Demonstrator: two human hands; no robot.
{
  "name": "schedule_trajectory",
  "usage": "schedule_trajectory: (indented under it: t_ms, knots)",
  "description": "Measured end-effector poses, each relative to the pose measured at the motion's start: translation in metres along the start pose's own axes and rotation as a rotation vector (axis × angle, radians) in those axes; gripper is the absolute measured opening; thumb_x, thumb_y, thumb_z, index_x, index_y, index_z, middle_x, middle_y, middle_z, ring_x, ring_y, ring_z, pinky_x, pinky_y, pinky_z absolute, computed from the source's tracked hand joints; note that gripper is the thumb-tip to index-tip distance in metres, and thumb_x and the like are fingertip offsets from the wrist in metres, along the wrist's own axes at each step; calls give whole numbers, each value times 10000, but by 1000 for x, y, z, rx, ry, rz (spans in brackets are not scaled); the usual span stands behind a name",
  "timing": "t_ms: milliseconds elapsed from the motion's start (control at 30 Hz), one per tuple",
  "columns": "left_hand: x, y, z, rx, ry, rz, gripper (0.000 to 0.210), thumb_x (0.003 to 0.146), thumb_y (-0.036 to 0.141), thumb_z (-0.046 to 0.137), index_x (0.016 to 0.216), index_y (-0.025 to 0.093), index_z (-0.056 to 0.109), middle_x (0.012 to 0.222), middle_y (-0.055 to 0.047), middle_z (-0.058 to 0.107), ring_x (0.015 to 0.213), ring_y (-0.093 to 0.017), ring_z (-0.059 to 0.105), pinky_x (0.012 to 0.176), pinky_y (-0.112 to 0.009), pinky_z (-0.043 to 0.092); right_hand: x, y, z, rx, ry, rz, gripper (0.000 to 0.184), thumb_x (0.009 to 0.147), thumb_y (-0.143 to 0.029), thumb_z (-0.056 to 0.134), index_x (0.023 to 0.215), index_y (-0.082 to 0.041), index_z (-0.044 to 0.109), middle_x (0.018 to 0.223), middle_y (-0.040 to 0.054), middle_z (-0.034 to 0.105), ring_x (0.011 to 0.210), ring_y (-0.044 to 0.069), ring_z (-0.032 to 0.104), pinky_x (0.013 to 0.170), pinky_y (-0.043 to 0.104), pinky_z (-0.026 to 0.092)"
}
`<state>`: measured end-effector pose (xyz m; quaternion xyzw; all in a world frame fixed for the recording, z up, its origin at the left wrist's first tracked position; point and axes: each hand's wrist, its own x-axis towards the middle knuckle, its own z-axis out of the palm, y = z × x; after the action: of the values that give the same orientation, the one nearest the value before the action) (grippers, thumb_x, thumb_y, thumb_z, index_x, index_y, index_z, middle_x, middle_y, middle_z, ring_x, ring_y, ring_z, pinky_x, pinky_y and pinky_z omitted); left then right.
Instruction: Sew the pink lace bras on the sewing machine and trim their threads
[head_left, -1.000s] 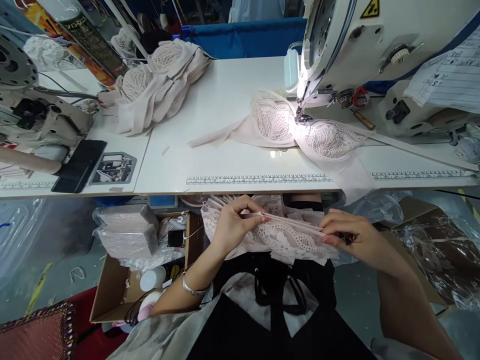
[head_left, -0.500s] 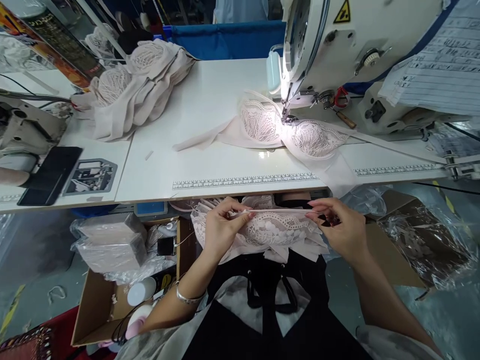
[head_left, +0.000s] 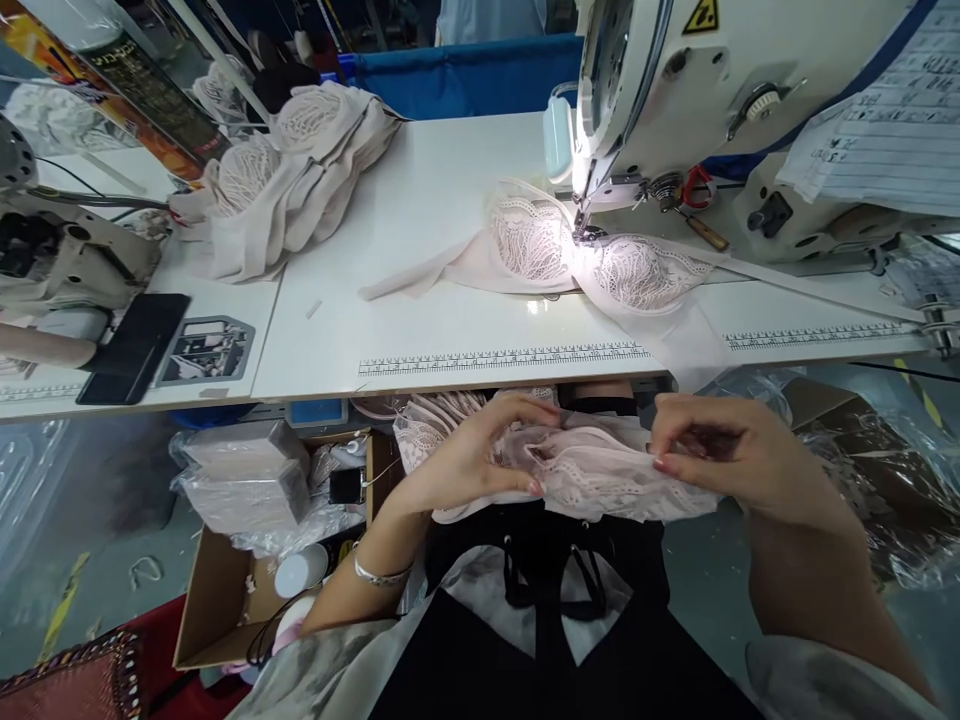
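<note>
In my lap, under the table edge, lies a pale pink lace bra (head_left: 600, 465), its fabric bunched and folded. My left hand (head_left: 480, 455) is around its left part, thumb in front and fingers behind, with fabric between them. My right hand (head_left: 739, 455) pinches the right end of the bra between thumb and fingers. More lace pieces (head_left: 431, 425) are stacked behind my left hand. On the table, another pink bra (head_left: 532, 245) lies with its middle under the presser foot of the sewing machine (head_left: 675, 110), lit by the lamp.
A pile of pink bras (head_left: 300, 170) lies at the table's back left, beside a spray can (head_left: 150, 105). A black phone (head_left: 135, 345) rests near the left edge. A cardboard box (head_left: 214, 610) with bottles stands below left; plastic-wrapped goods (head_left: 870, 480) are below right.
The bra in my lap has gone from stretched flat along its top edge to bunched and turned. My right hand has moved right and towards me; my left hand's fingers have spread wider.
</note>
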<state>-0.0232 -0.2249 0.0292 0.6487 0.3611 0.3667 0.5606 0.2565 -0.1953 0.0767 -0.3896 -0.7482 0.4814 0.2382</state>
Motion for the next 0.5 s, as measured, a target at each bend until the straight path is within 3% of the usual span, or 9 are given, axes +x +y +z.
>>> schedule_trajectory:
  t_ms: [67,133,233,400,500]
  knots:
    - [6,8,9,92,-79,105,417,804,351,857,1164,219,695,1251,-106,680,1196,-257,620,1036,-385,487,7,-10,12,-86,-30,0,152,875,-287,699,738,-221,710,675,6,610,545,114,480,486,262,364]
    - [12,11,21,133,-61,185,169,916,348,741,970,197,690,1037,-77,699,989,-212,654,887,-327,524,13,-15,24,-154,-36,-28,121,869,-241,687,751,-217,697,707,10,629,586,122,520,506,254,381]
    - [18,9,34,142,-2,225,274,1001,329,609,764,192,612,812,-39,642,776,-170,606,728,-289,492,14,-9,32,-194,-15,-75,90,886,-258,686,804,-229,662,730,6,641,642,138,549,534,247,400]
    - [21,5,29,113,61,166,265,970,290,628,725,198,589,766,-20,620,734,-155,587,698,-278,458,1,11,18,-129,82,-27,312,839,-466,778,864,-244,561,723,-19,635,519,105,459,479,240,373]
    - [23,5,26,107,77,149,251,953,273,640,717,198,594,756,-18,617,730,-153,582,689,-273,450,-4,15,11,-131,38,-20,270,872,-470,748,856,-239,609,770,4,679,510,96,463,467,235,369]
